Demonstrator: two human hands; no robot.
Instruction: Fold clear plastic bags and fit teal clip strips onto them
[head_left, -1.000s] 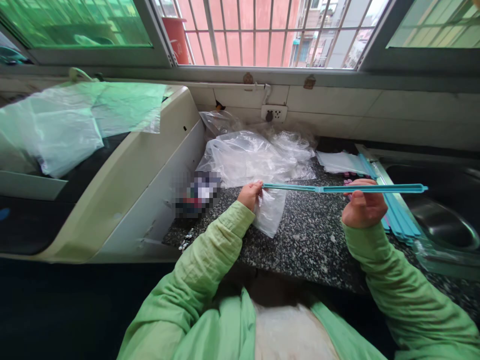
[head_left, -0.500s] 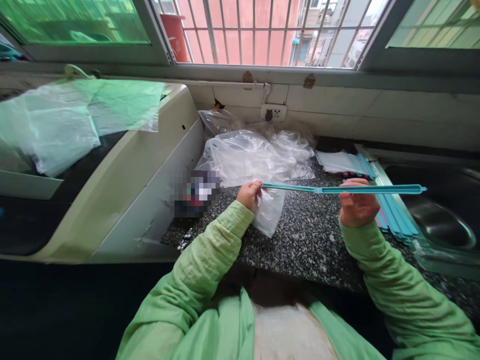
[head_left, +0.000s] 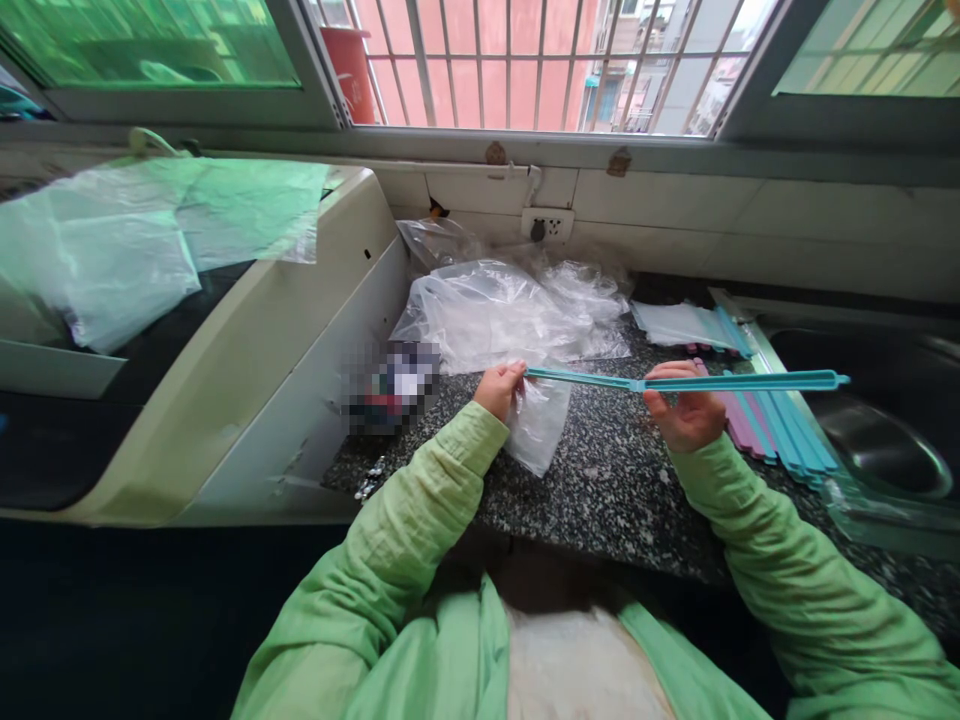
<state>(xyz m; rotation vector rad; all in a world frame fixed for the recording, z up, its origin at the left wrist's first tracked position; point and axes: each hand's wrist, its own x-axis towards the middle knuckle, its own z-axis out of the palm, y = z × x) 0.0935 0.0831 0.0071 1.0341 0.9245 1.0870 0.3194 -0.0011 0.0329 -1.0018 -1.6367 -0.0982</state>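
A long light-blue bag sealing clip (head_left: 750, 381), hinged near its middle and folded out straight, stretches level above the counter. My left hand (head_left: 501, 389) is closed, pinching the clip's left end. A small clear plastic bag (head_left: 538, 428) hangs just below that end, against the left fingers; I cannot tell whether they grip it. My right hand (head_left: 684, 405) is closed round the clip just right of its hinge, thumb in front and fingers behind. The clip's right half sticks out beyond this hand, over the sink's edge.
Crumpled clear plastic bags (head_left: 502, 310) lie at the back of the speckled counter (head_left: 592, 500). Blue and pink clips (head_left: 795, 435) lie beside the sink (head_left: 877, 440), with flat bags (head_left: 686, 325) behind. A bulky cream machine (head_left: 300, 300) stands left, near a blurred-out item (head_left: 394, 388).
My right hand has slid left along the clip, close to its hinge, uncovering more pink clips on the counter. My left hand has barely moved.
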